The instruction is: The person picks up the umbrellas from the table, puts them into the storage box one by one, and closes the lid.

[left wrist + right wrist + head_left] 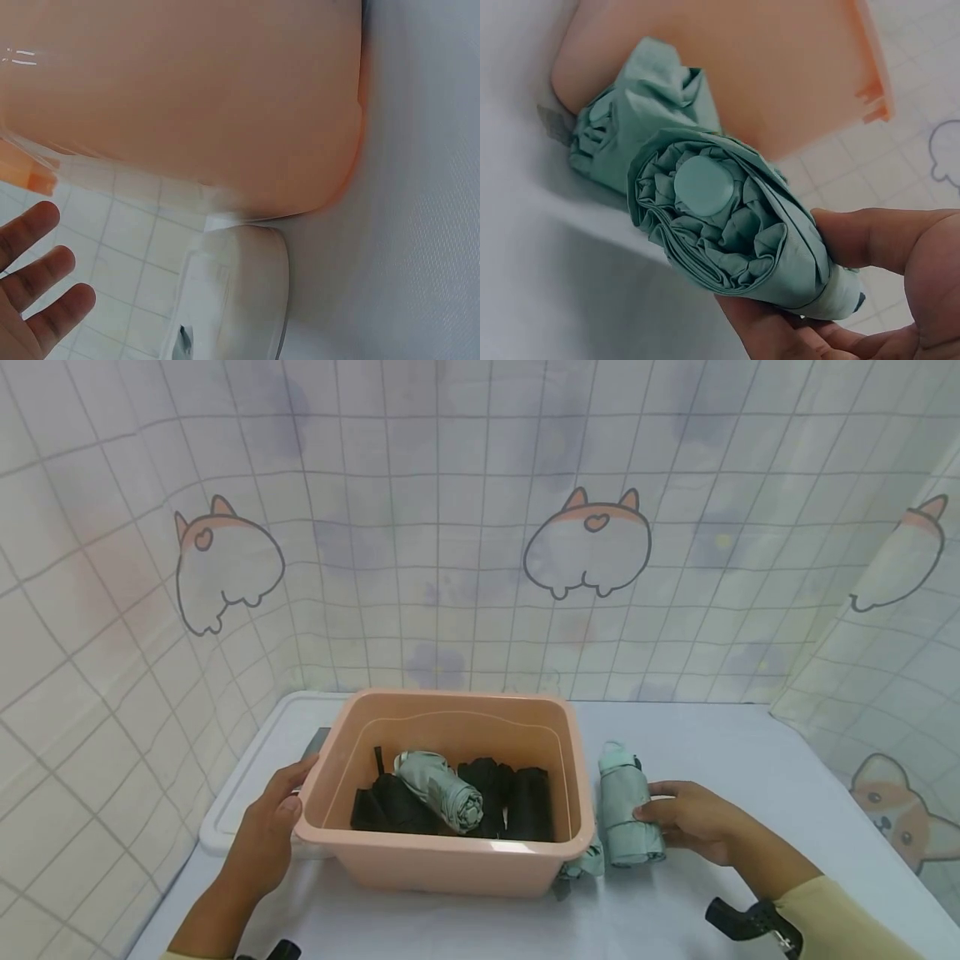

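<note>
A pink plastic tub (573, 760) stands in the middle of a white table. Inside it lie a folded mint-green umbrella (441, 789) and several folded black umbrellas (517, 802). Just right of the tub, a second mint-green folded umbrella (622, 793) lies on the table, and my right hand (651, 807) grips it around its near end. In the right wrist view its pleated end (705, 187) faces the camera, with my fingers (885, 240) curled round it. My left hand (288, 789) is at the tub's left rim, its fingers (41, 274) straight and spread.
A crumpled mint-green fabric sleeve (581, 864) lies by the tub's front right corner. A white lid or tray (240, 793) pokes out from under the tub on the left. Tiled curtain walls with cartoon dogs close in the back and sides.
</note>
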Available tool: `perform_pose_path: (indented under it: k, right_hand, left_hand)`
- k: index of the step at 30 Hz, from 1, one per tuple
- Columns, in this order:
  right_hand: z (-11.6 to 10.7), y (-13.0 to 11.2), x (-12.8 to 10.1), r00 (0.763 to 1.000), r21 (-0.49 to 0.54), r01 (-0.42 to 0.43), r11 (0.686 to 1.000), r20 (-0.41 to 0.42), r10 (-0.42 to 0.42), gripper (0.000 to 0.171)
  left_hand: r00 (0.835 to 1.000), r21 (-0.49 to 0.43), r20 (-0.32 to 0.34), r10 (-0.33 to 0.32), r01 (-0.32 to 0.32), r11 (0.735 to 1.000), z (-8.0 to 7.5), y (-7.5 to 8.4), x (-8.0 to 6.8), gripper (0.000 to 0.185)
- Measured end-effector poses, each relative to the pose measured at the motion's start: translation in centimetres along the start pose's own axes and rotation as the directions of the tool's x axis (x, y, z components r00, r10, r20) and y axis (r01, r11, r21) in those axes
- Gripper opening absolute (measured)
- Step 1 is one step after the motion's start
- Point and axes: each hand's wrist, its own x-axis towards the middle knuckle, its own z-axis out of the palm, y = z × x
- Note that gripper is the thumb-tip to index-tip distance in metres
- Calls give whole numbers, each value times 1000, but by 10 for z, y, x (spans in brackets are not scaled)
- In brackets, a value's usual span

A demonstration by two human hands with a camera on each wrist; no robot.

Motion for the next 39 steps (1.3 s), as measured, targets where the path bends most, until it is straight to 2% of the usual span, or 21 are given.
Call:
perform_pose_path:
  k: [7, 25, 39]
  right_hand:
    - [-11, -9, -9, 998, 7, 42, 999, 40, -43, 86]
    - [-20, -41, -29, 990, 23, 113, 993, 77, -114, 90]
    - [-24, -66, -37, 979, -14, 191, 981, 79, -189, 88]
  left_hand:
    - [1000, 1, 9, -20, 20, 1000, 0, 0, 0, 50]
    - [1000, 20, -9, 30, -29, 999, 0, -2, 0, 50]
    - [998, -2, -29, 61, -62, 998, 0, 0, 1, 49]
